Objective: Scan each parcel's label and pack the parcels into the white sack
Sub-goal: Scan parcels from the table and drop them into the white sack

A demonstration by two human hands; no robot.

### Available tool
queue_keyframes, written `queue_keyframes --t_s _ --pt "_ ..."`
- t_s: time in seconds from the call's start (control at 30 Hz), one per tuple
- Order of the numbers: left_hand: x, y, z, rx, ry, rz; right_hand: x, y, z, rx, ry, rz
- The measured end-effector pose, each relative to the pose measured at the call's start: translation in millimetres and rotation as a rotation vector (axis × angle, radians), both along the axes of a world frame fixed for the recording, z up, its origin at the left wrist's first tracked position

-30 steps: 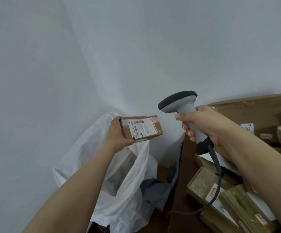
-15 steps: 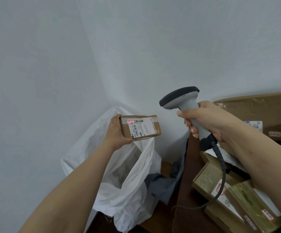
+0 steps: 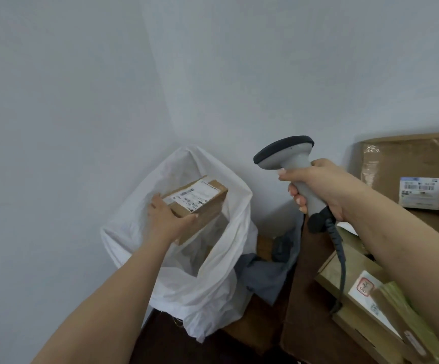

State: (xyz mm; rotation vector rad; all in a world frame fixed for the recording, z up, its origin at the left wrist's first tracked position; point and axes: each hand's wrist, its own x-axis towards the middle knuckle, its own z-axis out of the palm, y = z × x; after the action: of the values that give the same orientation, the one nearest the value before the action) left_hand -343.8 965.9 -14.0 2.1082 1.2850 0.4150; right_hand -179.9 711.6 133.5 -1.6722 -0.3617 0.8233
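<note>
My left hand (image 3: 168, 219) grips a small brown cardboard parcel (image 3: 200, 206) with a white label on top, tilted over the open mouth of the white sack (image 3: 213, 285). The sack stands in the corner against the wall, and another brown parcel shows dimly inside it. My right hand (image 3: 320, 187) holds the grey handheld scanner (image 3: 289, 158) by its handle, to the right of the sack. The scanner's dark head points left, and its black cable hangs down over the parcels on the table.
A dark wooden table (image 3: 307, 298) at the right carries several brown parcels (image 3: 357, 287), one large labelled box (image 3: 412, 174) leaning at the wall. Grey cloth (image 3: 265, 271) lies between sack and table. White walls meet behind the sack.
My left hand has lowered the parcel from in front of the scanner to the sack's mouth and tilted it. The red scan line on the label is gone. The view has tipped down.
</note>
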Motion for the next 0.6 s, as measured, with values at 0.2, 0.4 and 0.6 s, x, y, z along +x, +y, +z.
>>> queue_keyframes --t_s 0.2,0.4,0.6 --pt "23 -17 -43 -0.098 0.125 -0.149 19 1 -39 -0.082 0.09 -0.11" --pt "65 -98 -97 -0.089 0.329 -0.902 35 -20 -74 -0.143 0.192 -0.244" --pt "82 -159 -139 -0.048 0.816 -1.112 39 -39 -95 -0.182 0.248 -0.274"
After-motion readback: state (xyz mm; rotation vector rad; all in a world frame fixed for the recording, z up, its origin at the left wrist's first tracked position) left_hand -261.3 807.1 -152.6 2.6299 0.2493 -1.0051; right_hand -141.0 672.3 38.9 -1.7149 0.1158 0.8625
